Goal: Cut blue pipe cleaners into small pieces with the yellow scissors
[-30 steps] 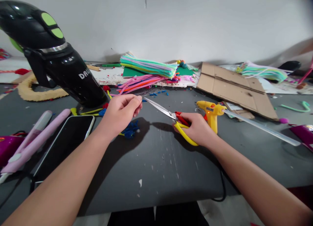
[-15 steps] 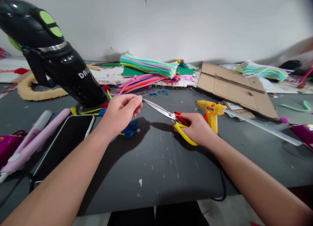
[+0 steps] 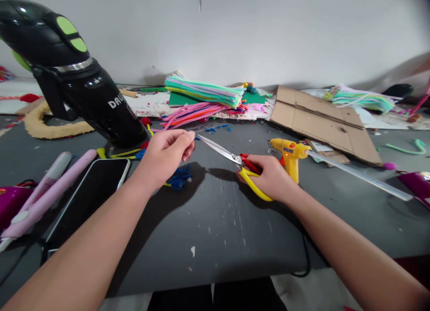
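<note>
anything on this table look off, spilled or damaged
Mostly mess: blue scraps lie scattered beyond the scissors, and crumbs litter the white board at the back. The grey table is scratched and flecked white. The black bottle seems to lean, possibly lens distortion. No spilled liquid is visible.

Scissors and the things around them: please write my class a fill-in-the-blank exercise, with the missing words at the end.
1. The scissors are held in the ____ hand.
2. The body of the glue gun is ____ in colour.
3. The phone lies between the pink hair straightener and the ____ forearm.

Missing words: right; yellow; left.
</note>
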### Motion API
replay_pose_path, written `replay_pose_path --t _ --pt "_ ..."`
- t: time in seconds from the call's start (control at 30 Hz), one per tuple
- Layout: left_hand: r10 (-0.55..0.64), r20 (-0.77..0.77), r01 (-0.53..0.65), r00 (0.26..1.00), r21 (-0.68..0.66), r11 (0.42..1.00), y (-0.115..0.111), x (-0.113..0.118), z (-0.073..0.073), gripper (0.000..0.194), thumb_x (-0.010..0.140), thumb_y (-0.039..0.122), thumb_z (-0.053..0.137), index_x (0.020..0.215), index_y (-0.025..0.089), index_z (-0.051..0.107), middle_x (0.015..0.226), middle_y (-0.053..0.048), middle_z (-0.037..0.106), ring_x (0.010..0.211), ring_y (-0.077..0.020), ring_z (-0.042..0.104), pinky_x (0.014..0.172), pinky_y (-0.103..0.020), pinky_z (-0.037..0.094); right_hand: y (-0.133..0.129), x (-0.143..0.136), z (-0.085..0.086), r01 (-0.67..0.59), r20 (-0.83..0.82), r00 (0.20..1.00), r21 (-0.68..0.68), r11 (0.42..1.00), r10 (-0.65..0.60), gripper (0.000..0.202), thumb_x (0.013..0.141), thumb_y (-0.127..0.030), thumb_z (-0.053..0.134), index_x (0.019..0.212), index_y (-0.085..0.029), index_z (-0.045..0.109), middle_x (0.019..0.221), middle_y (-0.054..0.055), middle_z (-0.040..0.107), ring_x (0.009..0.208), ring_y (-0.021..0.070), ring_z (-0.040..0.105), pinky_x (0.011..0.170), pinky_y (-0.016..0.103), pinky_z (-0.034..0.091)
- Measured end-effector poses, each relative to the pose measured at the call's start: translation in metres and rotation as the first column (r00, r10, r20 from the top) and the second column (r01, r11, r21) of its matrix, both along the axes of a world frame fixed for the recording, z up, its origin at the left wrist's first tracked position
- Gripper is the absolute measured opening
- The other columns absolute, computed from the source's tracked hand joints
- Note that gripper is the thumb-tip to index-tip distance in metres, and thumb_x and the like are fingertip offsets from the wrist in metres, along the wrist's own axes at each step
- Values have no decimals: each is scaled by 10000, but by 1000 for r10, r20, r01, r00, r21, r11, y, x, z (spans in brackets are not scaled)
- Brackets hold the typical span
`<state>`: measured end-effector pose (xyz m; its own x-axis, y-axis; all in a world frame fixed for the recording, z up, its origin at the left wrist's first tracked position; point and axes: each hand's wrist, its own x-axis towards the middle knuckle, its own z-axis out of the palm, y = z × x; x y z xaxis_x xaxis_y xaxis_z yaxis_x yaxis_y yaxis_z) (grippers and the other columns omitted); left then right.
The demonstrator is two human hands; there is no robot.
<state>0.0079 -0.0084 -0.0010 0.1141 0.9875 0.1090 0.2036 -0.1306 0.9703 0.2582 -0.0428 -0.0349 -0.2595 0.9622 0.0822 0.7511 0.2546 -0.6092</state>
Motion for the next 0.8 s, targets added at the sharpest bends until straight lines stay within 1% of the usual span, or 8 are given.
replay_pose_path --t 0.17,0.37,0.6,0.73,0.8 --pt "-9 7 9 1000 -5 1000 0 -1 -1 335 861 318 540 557 183 505 548 -8 461 508 -102 435 468 -230 345 1 0 -1 -11 10 1000 3 1000 11 281 765 -325 613 640 -201 394 588 -49 371 588 104 300 541 254 241" --pt "-10 27 11 1000 -22 1000 1 0 -1 331 861 318 553 561 181 520 548 -5 467 515 -101 446 476 -230 359 1 -1 -1 -7 25 1000 11 1000 7 285 754 -300 616 626 -200 381 582 -49 371 582 102 302 541 257 241" --pt "-34 88 39 995 -50 998 1 -1 -1 317 856 301 561 567 179 518 555 -5 473 529 -101 440 506 -228 374 3 -1 -4 33 70 997 48 998 -36 278 727 -271 610 593 -193 380 563 -51 330 576 99 259 529 261 220" --pt "-37 122 44 992 -57 997 2 -2 -1 314 856 293 565 569 172 525 557 -2 469 525 -94 439 501 -222 363 2 -1 -3 46 35 998 8 999 -46 250 708 -238 606 601 -194 385 578 -51 337 582 97 277 528 251 229" --pt "-39 137 46 990 -51 998 2 -2 -1 317 857 287 566 565 171 525 554 0 463 522 -92 434 499 -223 358 1 -1 -1 40 11 999 -15 999 -40 253 723 -261 614 615 -196 395 581 -53 347 583 97 288 528 247 236"
